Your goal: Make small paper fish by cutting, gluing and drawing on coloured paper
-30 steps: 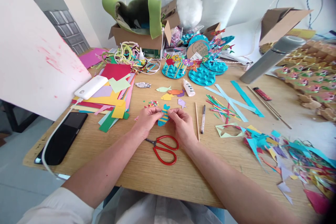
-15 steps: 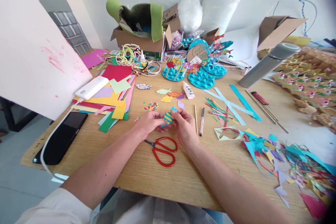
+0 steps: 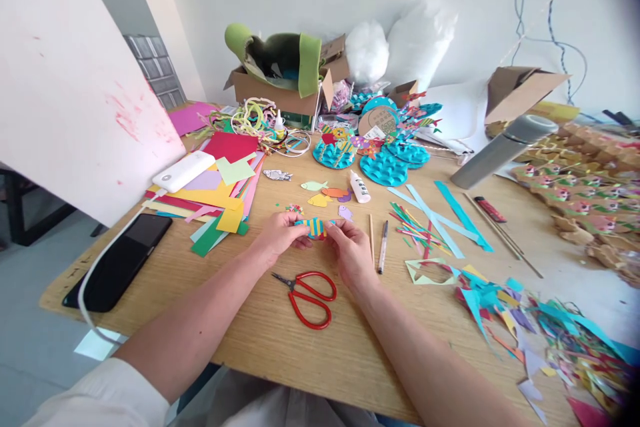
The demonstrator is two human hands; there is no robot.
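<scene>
Between my two hands is a blue paper fish with yellow stripes (image 3: pixel 315 227). My left hand (image 3: pixel 281 235) pinches its left end, and my right hand (image 3: pixel 350 250) pinches the right end; the fingers hide both ends. Red-handled scissors (image 3: pixel 311 299) lie on the table just below the hands. Beyond them are several cut paper fish, among them a green one (image 3: pixel 314 185), a yellow one (image 3: pixel 320 200) and a lilac one (image 3: pixel 345 213). A white glue bottle (image 3: pixel 359 187) lies behind these. Small coloured paper bits (image 3: pixel 294 209) are partly covered by my left hand.
Left are stacked coloured paper (image 3: pixel 233 147), a white power bank (image 3: pixel 183 171) and a black phone (image 3: pixel 120 263). Right lie a pen (image 3: pixel 383 247), a wooden stick (image 3: pixel 371 240), blue strips (image 3: pixel 463 213), paper scraps (image 3: pixel 565 340) and a grey bottle (image 3: pixel 505 150). Blue egg-carton pieces (image 3: pixel 384 167) stand behind.
The striped fish has turned from a slant to nearly level between my hands, with its stripes now upright. The whole view has tilted up slightly.
</scene>
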